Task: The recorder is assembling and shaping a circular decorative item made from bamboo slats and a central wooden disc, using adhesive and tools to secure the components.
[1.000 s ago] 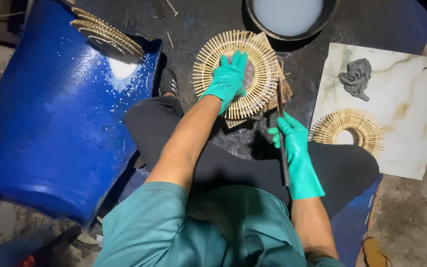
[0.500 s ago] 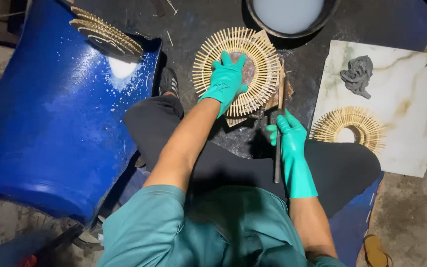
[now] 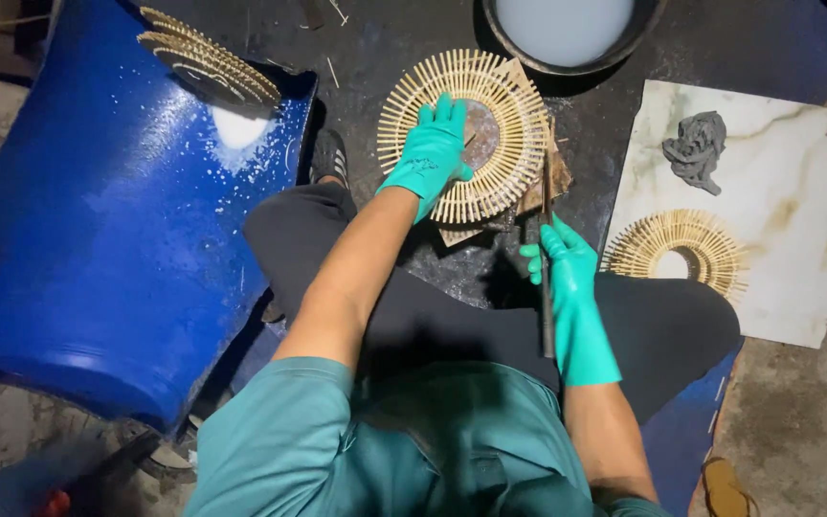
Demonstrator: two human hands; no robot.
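my left hand lies flat, fingers spread, on the round stick disc, dead ahead. right hand is clenched round a thin dark rod, long axis pointing at the disc's right edge (nearer hand: left).

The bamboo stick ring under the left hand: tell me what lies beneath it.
Under the bamboo stick ring brown flat pieces stick out at its right and lower edges. The left hand presses on top. How far they reach beneath is covered.
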